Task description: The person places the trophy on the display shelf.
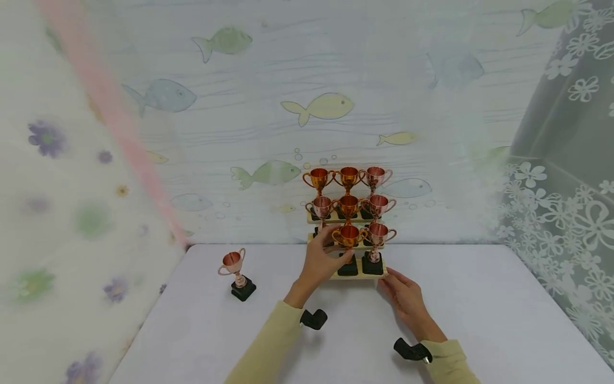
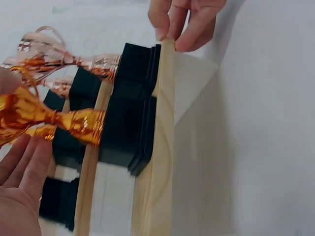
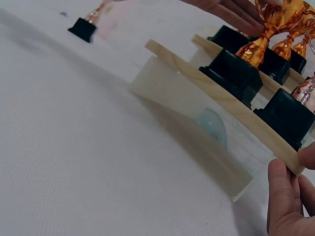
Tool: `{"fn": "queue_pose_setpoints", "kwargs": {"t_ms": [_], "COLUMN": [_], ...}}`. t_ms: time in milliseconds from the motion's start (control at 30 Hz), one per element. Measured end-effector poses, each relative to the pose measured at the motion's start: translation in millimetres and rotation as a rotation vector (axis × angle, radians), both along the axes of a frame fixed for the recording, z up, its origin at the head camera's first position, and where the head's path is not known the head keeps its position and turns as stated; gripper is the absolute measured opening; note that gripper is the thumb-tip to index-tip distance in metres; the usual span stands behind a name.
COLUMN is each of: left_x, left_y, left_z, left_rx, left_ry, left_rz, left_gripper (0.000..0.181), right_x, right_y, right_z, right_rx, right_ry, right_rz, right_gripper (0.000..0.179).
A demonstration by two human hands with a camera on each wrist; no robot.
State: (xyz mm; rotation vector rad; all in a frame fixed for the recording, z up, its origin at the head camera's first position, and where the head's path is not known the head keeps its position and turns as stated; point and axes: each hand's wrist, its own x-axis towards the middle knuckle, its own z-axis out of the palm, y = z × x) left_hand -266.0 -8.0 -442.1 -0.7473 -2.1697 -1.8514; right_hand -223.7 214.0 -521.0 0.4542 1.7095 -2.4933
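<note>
A tiered wooden display stand [image 2: 165, 147] with clear sides carries rows of small trophies with black bases. My left hand [image 1: 322, 260] holds the cup of a gold trophy [image 1: 349, 236] between thumb and fingers. That trophy's black base [image 2: 129, 129] sits on the front tier, in the middle. A rose-gold trophy [image 1: 377, 237] stands to its right. At the front tier's right end, my right hand [image 1: 405, 300] pinches the wooden corner between thumb and fingers. Another rose-gold trophy [image 1: 233, 265] stands apart on the table, left of the stand.
The white table [image 1: 192, 330] extends around the stand. Behind it hangs a pale curtain [image 1: 374, 69] printed with fish. A flower-print curtain [image 1: 62, 213] borders the left side, and a sheer flowered curtain [image 1: 575, 224] the right. Gold and rose-gold trophies fill the back tiers.
</note>
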Motion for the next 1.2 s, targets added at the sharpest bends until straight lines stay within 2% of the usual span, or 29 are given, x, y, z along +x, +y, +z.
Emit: {"fn": "queue_pose_setpoints", "kwargs": {"t_ms": [100,233,367,533,633,700,733,800,933,1000,1067,1200], "left_x": [-0.5,16.0,30.5,43.5,48.2,50.2,51.0,52.7,57.1,58.3,58.1,55.9], "left_y": [-11.7,-32.8,-63.9,-114.5,-148.4,-169.6,-179.0,-195.5,-217.0,-222.7,-226.0,-225.8], "left_z": [-6.0,8.5,25.9,37.7,32.9,25.5,20.2,8.8,-13.0,-20.7,-27.0,-36.3], "left_rx": [-0.093,-0.213,-0.302,-0.313,-0.293,-0.263,-0.25,-0.23,-0.192,-0.155,-0.112,-0.043], "left_ry": [0.029,0.076,0.192,0.36,0.455,0.468,0.457,0.39,0.167,0.059,-0.015,-0.083], "left_rz": [0.037,0.088,0.168,0.368,0.525,0.61,0.644,0.695,0.755,0.76,0.754,0.745], "left_gripper": [0.073,0.075,0.068,0.058,0.057,0.059,0.061,0.067,0.083,0.09,0.092,0.088], "right_x": [0.3,-0.1,-0.3,0.9,2.0,3.2,3.5,4.3,4.4,4.2,3.2,1.8], "right_y": [1.5,1.8,1.9,1.4,0.6,0.1,0.2,0.3,0.9,0.6,0.2,-1.0], "right_z": [-0.6,0.3,0.7,-0.9,-1.9,-1.7,-1.7,-1.3,-0.8,-0.3,-0.6,0.1], "right_rx": [0.003,-0.001,-0.002,-0.006,-0.006,-0.004,-0.009,-0.011,-0.025,-0.025,-0.028,-0.021], "right_ry": [-0.002,0.006,0.016,0.011,0.013,0.015,0.014,0.014,0.018,0.019,0.022,0.024], "right_rz": [0.001,-0.004,-0.004,-0.001,0.001,0.003,-0.002,-0.009,-0.017,-0.012,-0.014,-0.004], "right_gripper": [0.055,0.055,0.056,0.055,0.055,0.056,0.055,0.056,0.056,0.056,0.056,0.056]}}
